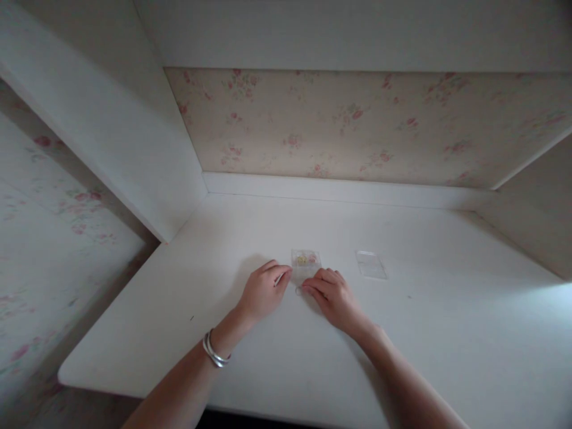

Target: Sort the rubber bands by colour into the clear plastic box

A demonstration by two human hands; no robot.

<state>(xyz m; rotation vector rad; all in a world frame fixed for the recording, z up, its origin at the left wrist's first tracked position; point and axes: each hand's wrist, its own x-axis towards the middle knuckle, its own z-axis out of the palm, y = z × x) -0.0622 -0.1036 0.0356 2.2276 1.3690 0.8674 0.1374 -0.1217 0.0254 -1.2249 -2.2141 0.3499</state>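
Both hands (297, 292) pinch a small clear bag (305, 263) on the desk (402, 333).

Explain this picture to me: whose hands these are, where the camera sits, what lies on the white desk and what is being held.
There is one picture, from a camera worn on a person's head, looking down at their own bare hands. The left hand, with silver bangles on the wrist, and the right hand both pinch the near edge of a small clear bag holding tiny pale items, too small to identify. It lies on a white desk. To its right lies a second clear bag, apparently empty and untouched. Floral wallpaper covers the wall behind.
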